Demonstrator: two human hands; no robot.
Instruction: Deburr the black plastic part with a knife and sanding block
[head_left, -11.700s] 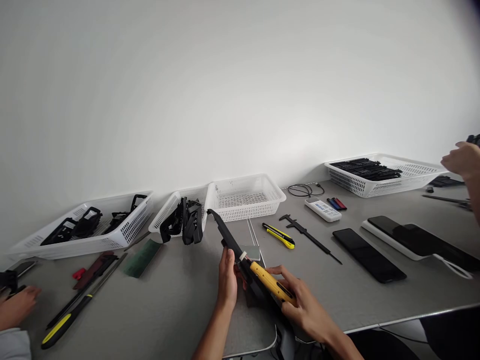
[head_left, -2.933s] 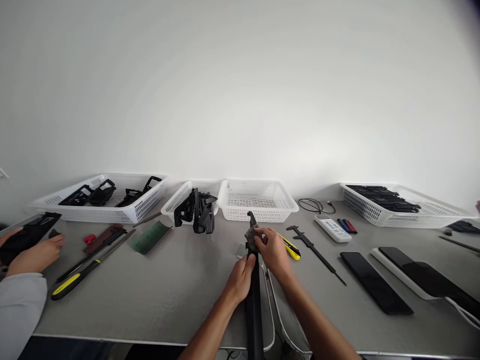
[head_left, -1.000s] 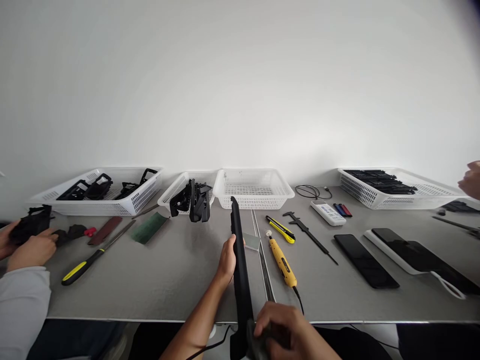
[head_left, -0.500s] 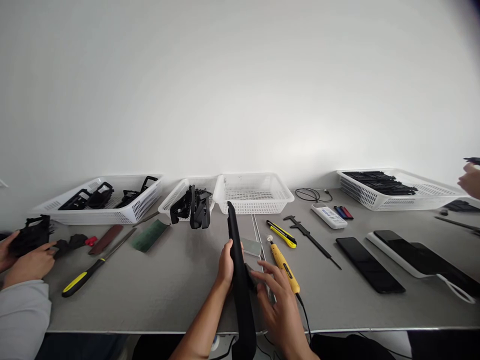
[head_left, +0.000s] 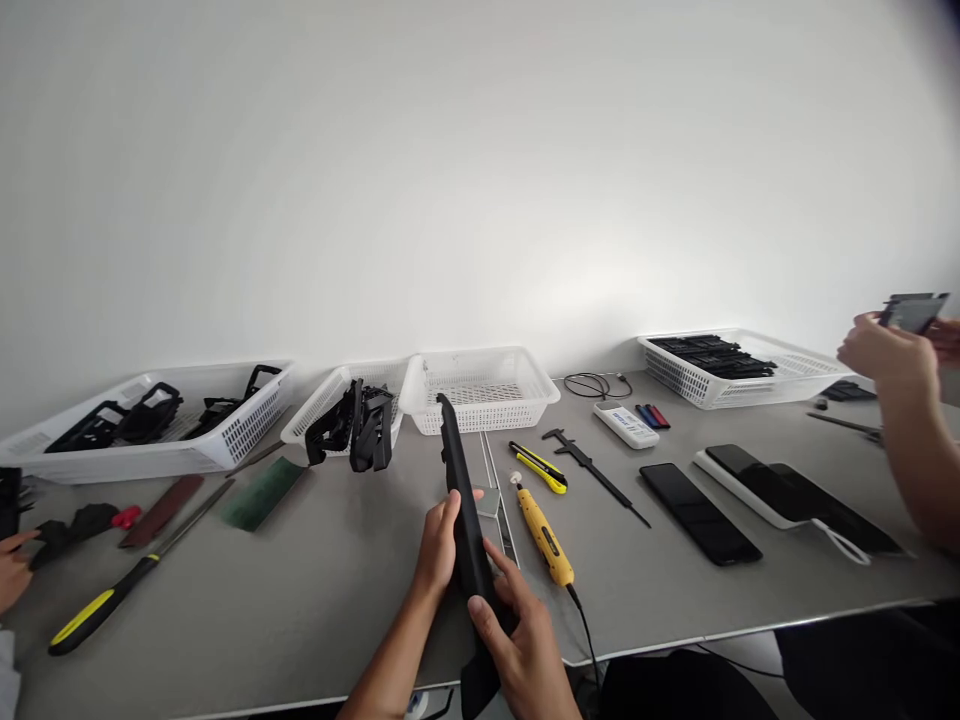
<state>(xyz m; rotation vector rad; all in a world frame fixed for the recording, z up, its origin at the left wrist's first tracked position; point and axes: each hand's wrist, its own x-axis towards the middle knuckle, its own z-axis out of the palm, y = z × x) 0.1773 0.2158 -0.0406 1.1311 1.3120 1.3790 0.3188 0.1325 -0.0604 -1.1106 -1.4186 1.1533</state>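
A long, narrow black plastic trim piece stands slanted in front of me, its far tip pointing toward the baskets. My left hand is closed around its left side near the middle, thumb on top. My right hand grips the lower right side, thumb over the top edge and fingers along the far side. Whether a small dark piece is also under the right fingers cannot be made out. Beyond the trim lies a pale flat plate, and right of it a yellow rotary tool with a cord.
White baskets line the wall, some holding black parts. A yellow cutter, caliper, black phone and white digital device lie right. A file and green sheet lie left. Co-workers' hands show at both sides.
My right hand has closed onto the trim piece; its fingers were spread beside it with a small dark piece. The view has turned right, and the right co-worker's hands now hold a flat part.
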